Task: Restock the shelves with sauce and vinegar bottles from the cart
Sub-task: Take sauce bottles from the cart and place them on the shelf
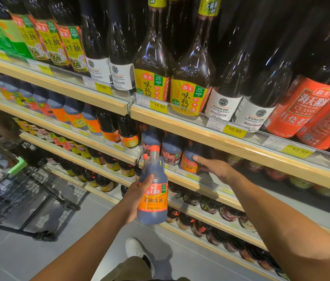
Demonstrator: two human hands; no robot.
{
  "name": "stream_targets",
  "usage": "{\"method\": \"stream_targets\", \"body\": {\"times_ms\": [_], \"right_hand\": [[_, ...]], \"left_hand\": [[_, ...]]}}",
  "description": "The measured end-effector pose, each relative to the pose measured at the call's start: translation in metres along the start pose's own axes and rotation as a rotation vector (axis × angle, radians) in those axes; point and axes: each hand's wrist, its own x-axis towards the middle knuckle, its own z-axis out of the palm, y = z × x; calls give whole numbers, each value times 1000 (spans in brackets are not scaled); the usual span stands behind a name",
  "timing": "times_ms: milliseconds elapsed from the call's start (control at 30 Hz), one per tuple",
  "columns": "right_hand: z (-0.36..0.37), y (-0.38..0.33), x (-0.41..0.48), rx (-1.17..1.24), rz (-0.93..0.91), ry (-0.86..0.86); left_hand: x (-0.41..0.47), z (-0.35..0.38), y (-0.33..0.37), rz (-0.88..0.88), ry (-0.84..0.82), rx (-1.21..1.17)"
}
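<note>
Two sauce bottles (153, 201) sit clasped in the fingers of the left hand (137, 196); farther right, the right hand (216, 168) touches a shelved bottle (188, 162) with its thumb, other fingers hidden.

An upright dark soy-sauce bottle (153, 199), with orange cap and label, is held before the shelf (200, 186).

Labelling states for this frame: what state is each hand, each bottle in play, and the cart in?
left hand: grips orange-label bottle
orange-label bottle: upright, in the air, capped
right hand: inside shelf, thumb on shelf bottle, fingers hidden
shelf bottle: upright on shelf
cart: loaded with red-capped bottles
</note>
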Motion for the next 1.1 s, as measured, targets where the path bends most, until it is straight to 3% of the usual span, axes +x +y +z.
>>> {"method": "stream_targets", "body": {"times_ms": [133, 267, 400, 433, 500, 567, 667, 833, 1100], "right_hand": [[-1, -7, -15, -59, -15, 105], [-11, 16, -16, -95, 4, 328], [-15, 34, -32, -53, -217, 595], [-14, 37, -38, 3, -280, 564], [-12, 46, -51, 78, -309, 346], [-7, 59, -62, 75, -221, 103], [2, 76, -70, 60, -131, -93], [10, 83, -81, 153, -129, -145], [9, 82, -90, 122, -150, -40]], "left_hand": [[-1, 5, 2, 23, -60, -1], [2, 16, 0, 23, -99, -20], [6, 35, -2, 11, -123, -47], [6, 40, -3, 1, -144, -50], [7, 51, -5, -25, -190, -59], [6, 62, -6, -52, -228, -83], [4, 84, -6, -55, -292, -76], [5, 111, -7, -54, -341, -15], [14, 133, -9, -69, -377, 45]]}}
